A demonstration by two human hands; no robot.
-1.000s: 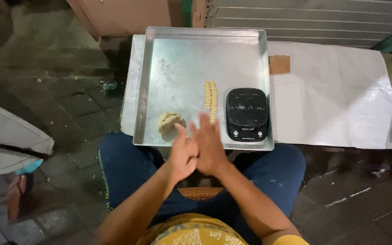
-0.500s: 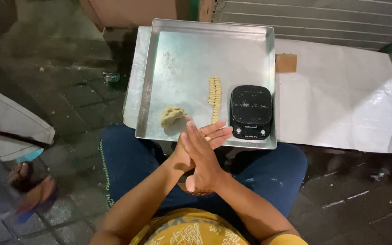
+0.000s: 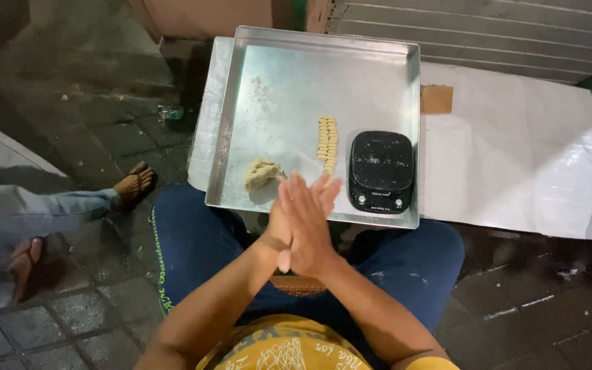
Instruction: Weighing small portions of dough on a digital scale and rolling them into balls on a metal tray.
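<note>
From the head camera, looking straight down, the person's two forearms rise from the lower edge of the frame and converge over the lap; the right hand (image 3: 313, 229) lies on top, palm turned toward the other, fingers straight and together, pointing up and slightly right toward the tray; the left hand (image 3: 279, 223) is pressed flat beneath it, mostly covered, with only its thumb side and fingertips showing past the right hand's edge; both hands are laid flat, palm to palm, rather than curled into a fist, and whether anything lies pressed between them cannot be told, since the contact is hidden; the fingertips reach just over the near rim of a square metal tray (image 3: 241, 116) that rests partly on the knees; on the tray, just left of the fingertips and near that rim, sits a lump of pale dough (image 3: 260, 173), apart from both hands; just beyond the fingertips a short column of small rolled dough pieces (image 3: 327, 137) runs away from the person, close packed; a black kitchen scale (image 3: 380, 170) stands beside that column at the tray's right; a white sheet (image 3: 515, 151) spreads under and to the right of the tray; at far left another person's sandalled feet (image 3: 131, 185) rest on the dark paving.
</note>
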